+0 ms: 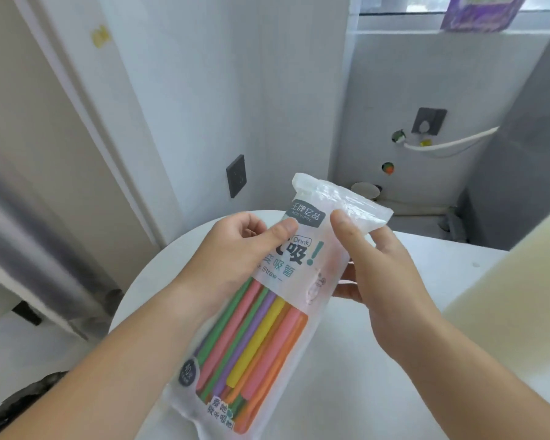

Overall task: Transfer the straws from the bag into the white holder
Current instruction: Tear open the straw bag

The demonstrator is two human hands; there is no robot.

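Observation:
A translucent plastic bag (315, 265) with printed lettering is held upright and slightly tilted over the white table (346, 360). Several coloured straws (261, 338), green, pink, purple, yellow and orange, show through its lower half. My left hand (235, 258) grips the bag's left side near the top, thumb on the front. My right hand (381, 268) holds the right side, thumb pressed near the sealed top and fingers behind. A tall whitish object (515, 296), blurred and cut off at the right edge, may be the holder; I cannot tell.
The round-edged table stands in a corner between a white wall with a dark socket plate (236, 176) and a low wall with a white hose (448, 144). A small white bowl (365, 190) sits on the floor beyond. A grey curtain (29, 236) hangs at the left.

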